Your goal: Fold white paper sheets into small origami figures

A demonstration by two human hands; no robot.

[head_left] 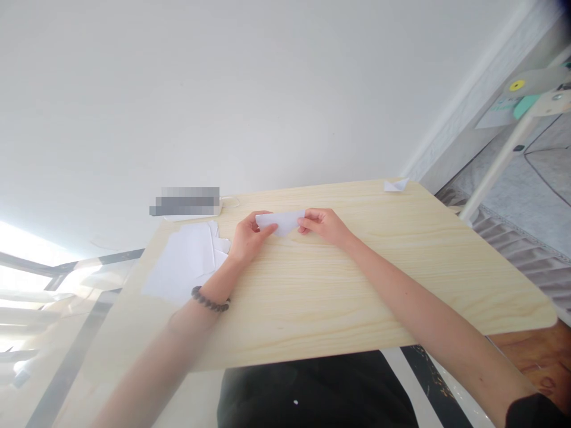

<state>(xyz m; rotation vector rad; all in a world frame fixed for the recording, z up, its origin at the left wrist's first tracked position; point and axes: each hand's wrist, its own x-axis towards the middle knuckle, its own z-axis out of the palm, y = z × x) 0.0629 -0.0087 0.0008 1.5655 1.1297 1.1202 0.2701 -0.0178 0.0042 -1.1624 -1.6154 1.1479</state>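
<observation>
A small white piece of paper (pixel 285 221), which looks folded, is held up between my two hands over the middle of the table. My left hand (pixel 250 236) pinches its left end, thumb in front and fingers behind. At its right end, my right hand (pixel 322 224) grips the edge between thumb and curled fingers. The lower edge of the paper is uneven, with a point hanging down near the middle. A dark beaded bracelet circles my left wrist.
Several white paper sheets (pixel 182 258) lie in a loose stack on the left of the wooden table (pixel 312 309). Behind them sits a blurred-out box-like object (pixel 190 202) with a white cord. A folded white paper (pixel 395 185) rests at the far right corner, near the wall.
</observation>
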